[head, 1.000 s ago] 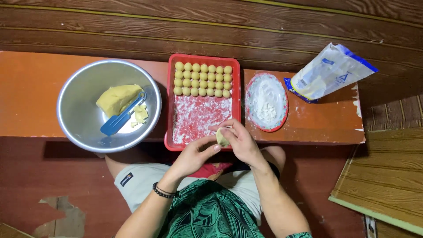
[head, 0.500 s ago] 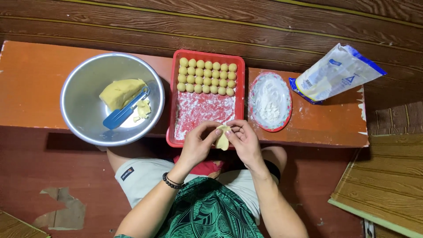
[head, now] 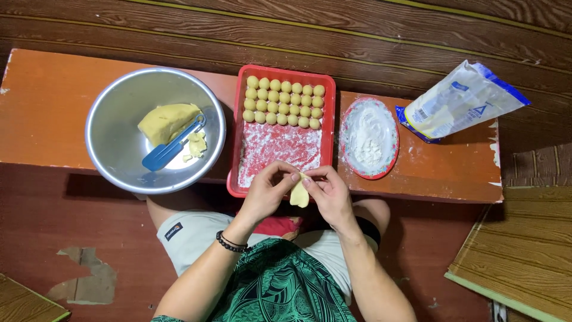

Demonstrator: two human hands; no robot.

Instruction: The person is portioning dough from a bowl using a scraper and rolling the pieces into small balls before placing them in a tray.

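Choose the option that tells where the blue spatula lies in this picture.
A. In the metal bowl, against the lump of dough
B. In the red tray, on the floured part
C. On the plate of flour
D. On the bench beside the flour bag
A: the blue spatula lies inside the metal bowl, its blade resting against the lump of yellow dough, apart from the red tray.

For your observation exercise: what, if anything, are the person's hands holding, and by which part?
A small flat piece of yellow dough, pinched at its top edge between the fingertips of the left hand and right hand; the rest hangs below.
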